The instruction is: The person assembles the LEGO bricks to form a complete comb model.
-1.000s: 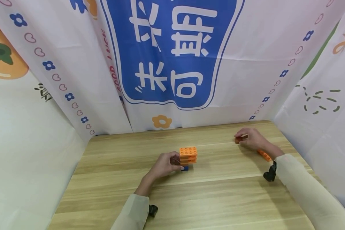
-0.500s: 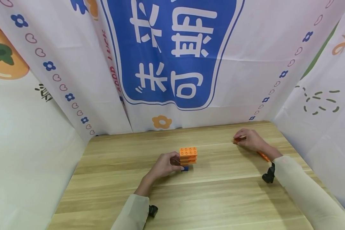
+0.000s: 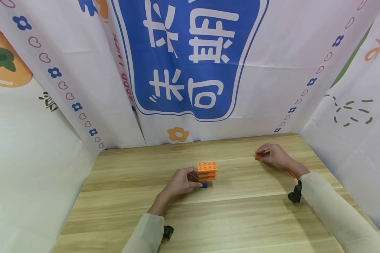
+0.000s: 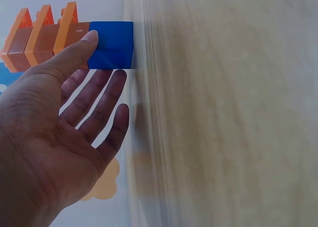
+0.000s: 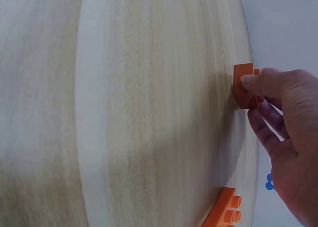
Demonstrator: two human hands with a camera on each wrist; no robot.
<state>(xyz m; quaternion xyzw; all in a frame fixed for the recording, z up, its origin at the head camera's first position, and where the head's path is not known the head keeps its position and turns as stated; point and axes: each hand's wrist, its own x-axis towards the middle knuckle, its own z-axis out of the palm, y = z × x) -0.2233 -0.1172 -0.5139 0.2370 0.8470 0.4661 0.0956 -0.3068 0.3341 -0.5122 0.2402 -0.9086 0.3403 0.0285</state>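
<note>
Near the middle of the table stands a tower of building blocks (image 3: 207,166), orange and brown layers on a blue block (image 4: 113,45). The wider orange layers jut out past the brown ones in the left wrist view. My left hand (image 3: 177,182) grips the tower low down from its left side, thumb across the seam between the blue block and the lowest brown one. Farther right, my right hand (image 3: 277,157) pinches a small brownish-orange block (image 5: 243,86) between thumb and fingers, close to the tabletop. Its studs show toward the palm side in the right wrist view.
An orange studded block (image 5: 221,212) lies on the wooden table (image 3: 228,221), partly covered by my right wrist in the head view. White printed cloth (image 3: 259,95) hangs behind the table's back edge and along both sides.
My right hand has shifted slightly left and toward me, carrying the small block. The left hand and the tower stay where they were.
</note>
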